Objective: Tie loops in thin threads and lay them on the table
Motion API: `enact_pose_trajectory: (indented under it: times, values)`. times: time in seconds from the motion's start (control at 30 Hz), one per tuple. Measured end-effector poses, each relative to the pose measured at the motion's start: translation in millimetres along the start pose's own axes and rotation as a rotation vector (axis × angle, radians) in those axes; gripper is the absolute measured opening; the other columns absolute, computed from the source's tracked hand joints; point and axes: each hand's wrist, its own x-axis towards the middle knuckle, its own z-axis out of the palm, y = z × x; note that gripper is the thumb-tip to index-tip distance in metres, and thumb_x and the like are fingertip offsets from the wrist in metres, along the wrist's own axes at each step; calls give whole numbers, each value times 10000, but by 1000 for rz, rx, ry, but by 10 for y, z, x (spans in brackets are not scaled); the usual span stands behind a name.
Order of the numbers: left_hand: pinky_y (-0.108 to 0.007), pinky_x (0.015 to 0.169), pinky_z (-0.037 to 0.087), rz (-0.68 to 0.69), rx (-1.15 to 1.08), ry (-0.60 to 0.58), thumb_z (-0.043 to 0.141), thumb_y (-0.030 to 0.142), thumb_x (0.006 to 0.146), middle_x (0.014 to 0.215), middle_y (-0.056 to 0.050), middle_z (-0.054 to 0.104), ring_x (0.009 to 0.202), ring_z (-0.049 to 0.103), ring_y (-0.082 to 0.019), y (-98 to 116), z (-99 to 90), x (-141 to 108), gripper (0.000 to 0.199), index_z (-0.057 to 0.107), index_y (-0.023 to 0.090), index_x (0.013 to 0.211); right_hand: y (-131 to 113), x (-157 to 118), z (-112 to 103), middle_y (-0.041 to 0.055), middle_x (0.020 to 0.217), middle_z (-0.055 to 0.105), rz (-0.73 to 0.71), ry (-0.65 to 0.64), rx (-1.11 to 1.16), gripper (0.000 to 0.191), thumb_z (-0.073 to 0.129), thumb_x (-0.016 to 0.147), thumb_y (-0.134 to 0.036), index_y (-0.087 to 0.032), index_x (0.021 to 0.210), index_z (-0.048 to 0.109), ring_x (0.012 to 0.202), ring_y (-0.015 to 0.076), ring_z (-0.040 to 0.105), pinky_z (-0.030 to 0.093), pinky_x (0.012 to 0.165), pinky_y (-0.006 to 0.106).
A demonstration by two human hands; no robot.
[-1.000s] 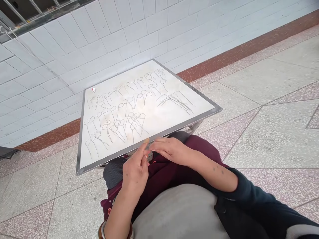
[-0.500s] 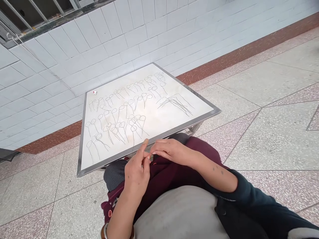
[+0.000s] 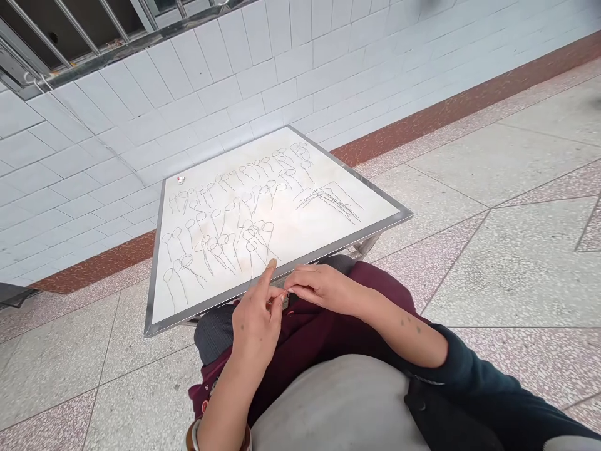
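My left hand (image 3: 257,313) is at the near edge of a white table (image 3: 323,235) with a grey rim. Its index finger points forward over the rim, while the thumb and another finger pinch together. From the right, my right hand (image 3: 320,287) meets it, fingertips pressed together and touching the left fingertips. Something thin and reddish shows faintly between the two hands, too small to name. Many thin dark wire-like pieces with looped ends (image 3: 252,246) lie in rows across the tabletop. Straighter thin pieces (image 3: 331,199) lie crossed in a loose bundle at the right.
A small white and red object (image 3: 181,180) rests near the table's far left corner. Behind the table stands a white tiled wall (image 3: 197,81) with a barred window (image 3: 84,28) at upper left. My knees are under the near edge.
The view has shifted slightly, so the wall and window sit a little lower and further right. Both hands stay together in nearly the same pose.
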Motion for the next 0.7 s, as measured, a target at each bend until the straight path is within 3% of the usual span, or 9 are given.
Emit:
enact_pose_trajectory:
  times: [0.17,0.37,0.7]
  values:
    - [-274,709,468,-88,-250,-76,579,269,848,790,41,717,636,579,-128,-24,-47,130,605,401,285,1426,-28,13,14,36,830,635,43,44,-15,168,474,906,-120,-182,948,624,722,130,566,444,639,232]
    - [-301,745,487,-209,-546,-329,600,184,792,850,-26,731,725,654,-149,-61,-183,358,707,351,221,1453,-36,23,20,26,805,635,83,77,-42,197,468,873,-82,-184,929,626,675,120,545,421,618,226]
    - [-331,703,513,-209,-717,-593,724,294,766,866,-120,750,744,692,-197,-179,-251,616,788,354,158,1448,-82,-6,13,16,800,628,168,78,-26,204,475,856,-71,-183,926,631,649,111,533,411,614,226]
